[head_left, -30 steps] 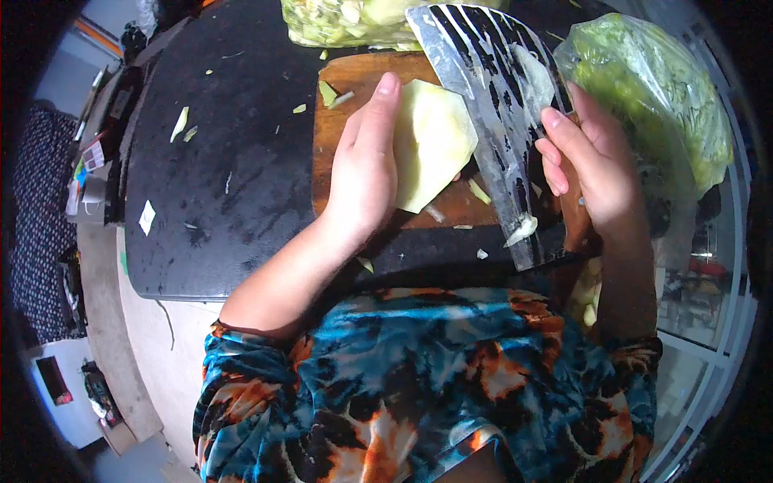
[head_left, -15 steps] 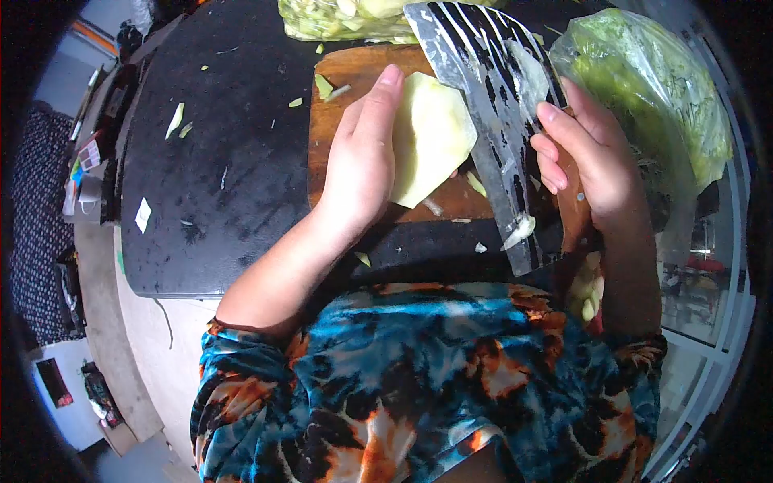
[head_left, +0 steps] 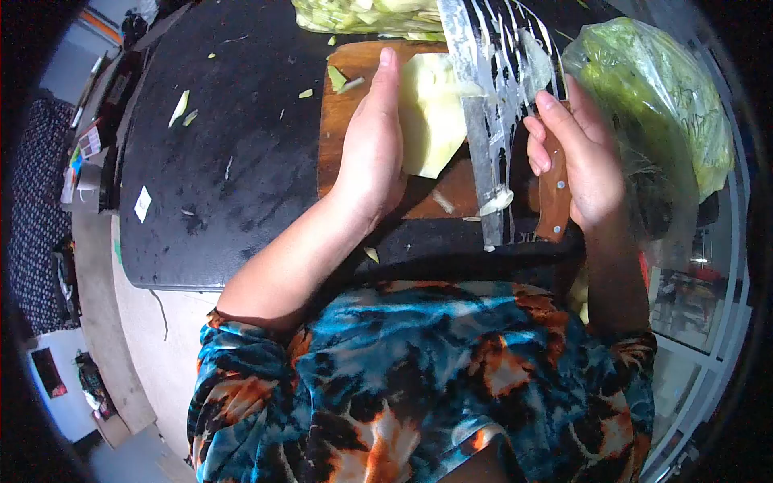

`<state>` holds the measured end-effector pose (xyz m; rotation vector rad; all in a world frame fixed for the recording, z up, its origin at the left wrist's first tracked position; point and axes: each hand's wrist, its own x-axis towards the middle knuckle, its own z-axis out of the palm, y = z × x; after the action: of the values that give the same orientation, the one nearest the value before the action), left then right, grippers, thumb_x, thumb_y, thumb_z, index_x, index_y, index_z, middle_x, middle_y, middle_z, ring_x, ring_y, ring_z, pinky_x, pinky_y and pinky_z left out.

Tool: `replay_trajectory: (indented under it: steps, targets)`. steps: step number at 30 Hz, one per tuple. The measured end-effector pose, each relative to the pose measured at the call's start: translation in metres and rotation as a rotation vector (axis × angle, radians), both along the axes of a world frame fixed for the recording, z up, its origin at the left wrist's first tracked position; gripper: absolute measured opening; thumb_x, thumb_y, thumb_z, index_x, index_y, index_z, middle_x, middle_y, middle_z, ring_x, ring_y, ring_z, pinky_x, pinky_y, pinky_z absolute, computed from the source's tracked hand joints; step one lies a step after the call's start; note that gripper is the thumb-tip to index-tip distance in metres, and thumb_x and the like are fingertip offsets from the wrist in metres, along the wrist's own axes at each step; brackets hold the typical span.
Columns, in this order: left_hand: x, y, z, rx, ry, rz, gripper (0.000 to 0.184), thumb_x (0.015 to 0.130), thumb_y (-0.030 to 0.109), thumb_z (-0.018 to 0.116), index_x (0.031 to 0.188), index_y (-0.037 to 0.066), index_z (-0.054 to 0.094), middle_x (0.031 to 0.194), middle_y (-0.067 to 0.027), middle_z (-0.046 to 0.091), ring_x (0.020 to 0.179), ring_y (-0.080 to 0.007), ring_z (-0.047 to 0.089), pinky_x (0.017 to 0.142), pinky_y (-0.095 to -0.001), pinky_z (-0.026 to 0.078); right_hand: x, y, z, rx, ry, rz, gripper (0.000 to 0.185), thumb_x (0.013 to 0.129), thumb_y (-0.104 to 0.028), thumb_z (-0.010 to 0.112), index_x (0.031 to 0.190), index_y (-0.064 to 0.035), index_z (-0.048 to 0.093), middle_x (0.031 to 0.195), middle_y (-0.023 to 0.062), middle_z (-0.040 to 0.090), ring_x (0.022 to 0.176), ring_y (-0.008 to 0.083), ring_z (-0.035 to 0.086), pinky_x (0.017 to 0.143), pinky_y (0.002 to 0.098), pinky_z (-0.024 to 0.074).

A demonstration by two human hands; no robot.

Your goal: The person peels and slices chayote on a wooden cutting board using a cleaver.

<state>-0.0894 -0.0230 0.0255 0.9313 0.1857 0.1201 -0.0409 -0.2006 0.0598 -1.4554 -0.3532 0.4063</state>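
At upper centre, my left hand (head_left: 374, 149) grips a pale green vegetable piece (head_left: 431, 113) above the wooden board (head_left: 342, 121), thumb pointing up. Right of it, my right hand (head_left: 576, 153) has its fingers curled round the knife's wooden handle (head_left: 552, 189), the broad, wet blade (head_left: 487, 121) beside the piece.

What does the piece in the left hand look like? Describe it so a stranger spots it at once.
On the black table lies a wooden board. Above it, the left hand holds a broad, pale yellow-green slab beside the knife blade. Angular and smooth-faced, it far outsizes the small scraps at the board's far left corner.
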Motion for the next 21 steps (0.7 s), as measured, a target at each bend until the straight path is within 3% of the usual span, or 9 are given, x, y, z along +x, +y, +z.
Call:
replay_trajectory:
  steps: [4, 7, 10, 13, 21]
  targets:
    - [-0.001, 0.0, 0.004, 0.012, -0.016, 0.051, 0.057, 0.093, 0.051, 0.035, 0.12, 0.002, 0.047, 0.108, -0.012, 0.06, 0.097, -0.0222, 0.06, 0.087, -0.0348, 0.047, -0.002, 0.004, -0.001, -0.025, -0.041, -0.011, 0.01, 0.092, -0.015, 0.048, 0.092, -0.0055, 0.051, 0.066, -0.0001, 0.049, 0.051, 0.0074, 0.044, 0.048, 0.022, 0.0366]
    - [-0.002, 0.0, 0.009, -0.065, -0.028, 0.078, 0.055, 0.095, 0.048, 0.032, 0.113, 0.0, 0.052, 0.103, -0.0118, 0.061, 0.093, -0.0175, 0.06, 0.085, -0.0295, 0.046, -0.003, 0.003, 0.0, -0.055, -0.09, 0.006, 0.01, 0.093, -0.014, 0.048, 0.092, -0.0049, 0.05, 0.066, -0.0003, 0.048, 0.05, 0.0071, 0.044, 0.047, 0.0219, 0.0359]
    - [-0.003, 0.001, 0.005, 0.045, -0.067, 0.084, 0.055, 0.096, 0.047, 0.032, 0.111, -0.001, 0.053, 0.103, -0.0115, 0.061, 0.092, -0.0166, 0.059, 0.085, -0.0284, 0.045, -0.003, 0.003, -0.003, -0.093, -0.12, 0.03, 0.01, 0.093, -0.013, 0.048, 0.093, -0.0042, 0.05, 0.065, -0.0004, 0.048, 0.05, 0.0062, 0.043, 0.045, 0.0211, 0.0349]
    - [-0.004, -0.002, 0.001, 0.109, -0.121, 0.043, 0.055, 0.095, 0.047, 0.034, 0.122, 0.001, 0.045, 0.112, -0.0127, 0.058, 0.1, -0.0216, 0.058, 0.091, -0.035, 0.044, -0.009, 0.009, -0.001, -0.103, -0.084, 0.07, 0.01, 0.093, -0.013, 0.048, 0.093, -0.0037, 0.05, 0.065, -0.0005, 0.047, 0.049, 0.0055, 0.042, 0.044, 0.0202, 0.0339]
    - [-0.003, 0.002, -0.003, 0.151, -0.094, 0.057, 0.056, 0.095, 0.047, 0.031, 0.122, 0.0, 0.045, 0.113, -0.0135, 0.058, 0.101, -0.0224, 0.058, 0.091, -0.0348, 0.043, -0.012, 0.01, 0.005, -0.102, -0.112, 0.041, 0.01, 0.093, -0.012, 0.047, 0.095, -0.0035, 0.05, 0.065, -0.0003, 0.047, 0.049, 0.0056, 0.043, 0.044, 0.0197, 0.0338]
